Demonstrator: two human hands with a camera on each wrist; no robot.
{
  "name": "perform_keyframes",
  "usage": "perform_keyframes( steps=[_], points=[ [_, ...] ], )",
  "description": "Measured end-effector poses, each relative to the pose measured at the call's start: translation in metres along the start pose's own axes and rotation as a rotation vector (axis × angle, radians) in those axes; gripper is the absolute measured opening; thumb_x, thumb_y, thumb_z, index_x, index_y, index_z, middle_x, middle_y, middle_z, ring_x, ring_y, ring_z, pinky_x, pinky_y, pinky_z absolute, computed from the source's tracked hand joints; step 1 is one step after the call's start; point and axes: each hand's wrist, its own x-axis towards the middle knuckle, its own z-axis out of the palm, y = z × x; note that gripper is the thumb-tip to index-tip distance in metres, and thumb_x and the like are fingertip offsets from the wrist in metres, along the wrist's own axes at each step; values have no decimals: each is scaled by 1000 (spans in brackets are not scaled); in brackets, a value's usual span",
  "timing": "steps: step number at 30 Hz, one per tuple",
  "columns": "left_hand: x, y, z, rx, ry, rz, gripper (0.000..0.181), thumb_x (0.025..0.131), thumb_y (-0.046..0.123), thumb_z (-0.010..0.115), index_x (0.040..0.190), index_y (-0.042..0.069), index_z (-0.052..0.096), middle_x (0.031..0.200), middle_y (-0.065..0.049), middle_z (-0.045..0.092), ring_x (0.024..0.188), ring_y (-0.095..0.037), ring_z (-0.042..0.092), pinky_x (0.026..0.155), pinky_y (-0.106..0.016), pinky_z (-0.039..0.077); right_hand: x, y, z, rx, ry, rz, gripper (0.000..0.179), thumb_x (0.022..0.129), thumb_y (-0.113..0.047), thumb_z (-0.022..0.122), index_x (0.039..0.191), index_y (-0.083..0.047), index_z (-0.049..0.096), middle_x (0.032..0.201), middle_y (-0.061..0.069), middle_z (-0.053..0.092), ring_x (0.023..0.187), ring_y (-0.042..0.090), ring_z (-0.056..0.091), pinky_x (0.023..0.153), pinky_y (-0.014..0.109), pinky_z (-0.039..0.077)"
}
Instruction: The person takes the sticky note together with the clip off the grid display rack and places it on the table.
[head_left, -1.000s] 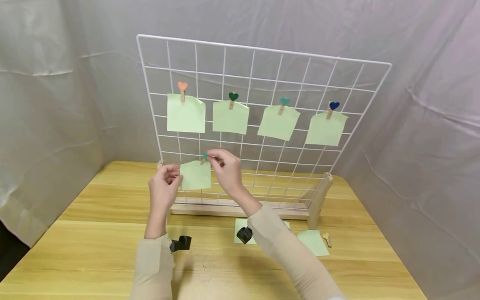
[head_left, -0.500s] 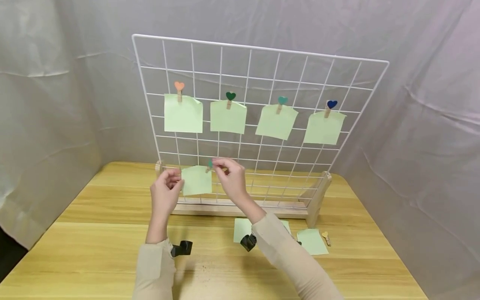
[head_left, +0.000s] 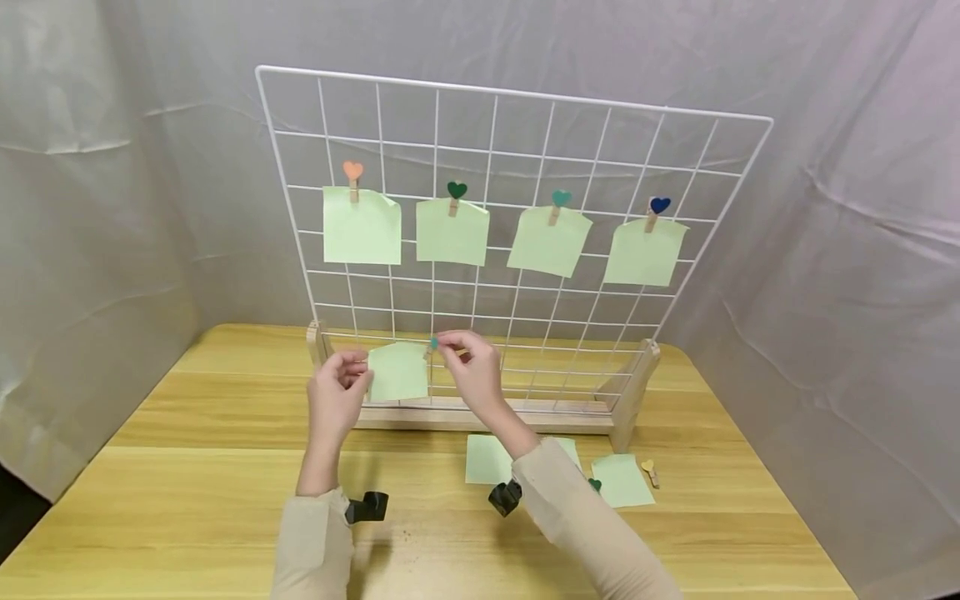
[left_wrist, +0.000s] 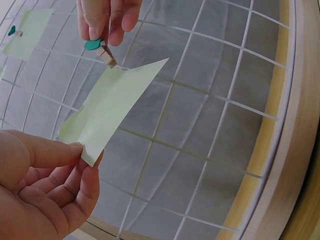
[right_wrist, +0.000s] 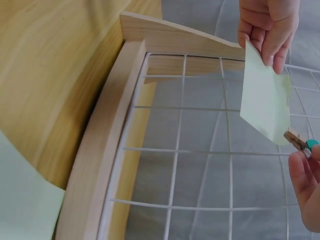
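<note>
My left hand (head_left: 336,402) pinches the left edge of a pale green paper note (head_left: 397,372) between thumb and fingers. At the note's opposite top corner, my right hand (head_left: 477,371) holds a small wooden clothespin (right_wrist: 296,140) by its teal heart end. The clothespin's tip meets the note's edge in both wrist views. Both hands are in front of the lower left part of a white wire grid (head_left: 517,317). Higher up, green notes hang in a row from heart clothespins, among them an orange one (head_left: 353,172) and a dark blue one (head_left: 659,207).
A wooden stand (head_left: 487,419) holds the grid upright on the wooden table (head_left: 187,500). Beneath my right forearm lie more green notes, one (head_left: 622,481) beside a yellow heart clothespin (head_left: 651,473). A dark green heart (head_left: 595,484) shows next to the sleeve. Grey cloth (head_left: 840,275) surrounds the table.
Both hands have moved down and slightly right, carrying the note and the teal clothespin lower before the grid. The view has shifted a little, and the hanging notes stay in place.
</note>
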Motion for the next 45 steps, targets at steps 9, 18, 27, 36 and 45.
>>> perform_keyframes(
  steps=[9,18,27,36,45],
  points=[
    [-6,-8,3,3,-23,-13,20,78,-9,58,98,-8,58,86,-21,61,70,-17,54,58,-13,42,-7,-17,-10,41,-22,44,5,74,19,58,77,16,60,82,28,61,60,33,60,52,31,51],
    [-15,-16,9,35,-75,-39,20,78,-8,59,98,-7,58,86,-20,62,69,-21,55,55,-15,43,-18,-8,-14,50,-24,87,5,74,18,58,78,16,60,84,27,62,61,37,59,54,36,51],
    [-20,-22,14,63,-99,-31,19,78,-8,60,97,-7,59,85,-19,62,69,-24,57,55,-17,44,-29,-3,-18,32,-34,143,6,73,18,59,78,16,61,84,26,61,68,37,59,56,36,51],
    [-25,-25,17,52,-106,-22,19,77,-10,59,96,-9,58,83,-20,62,69,-24,56,55,-17,43,-39,6,-20,40,-75,233,4,76,14,59,80,15,61,86,25,62,66,37,59,57,34,51],
    [-30,-33,19,66,-129,-47,19,77,-10,58,96,-10,58,83,-21,62,75,-29,59,60,-18,45,-46,8,-25,91,-100,356,6,77,13,59,82,16,61,86,26,62,66,41,57,57,16,46]
  ],
)
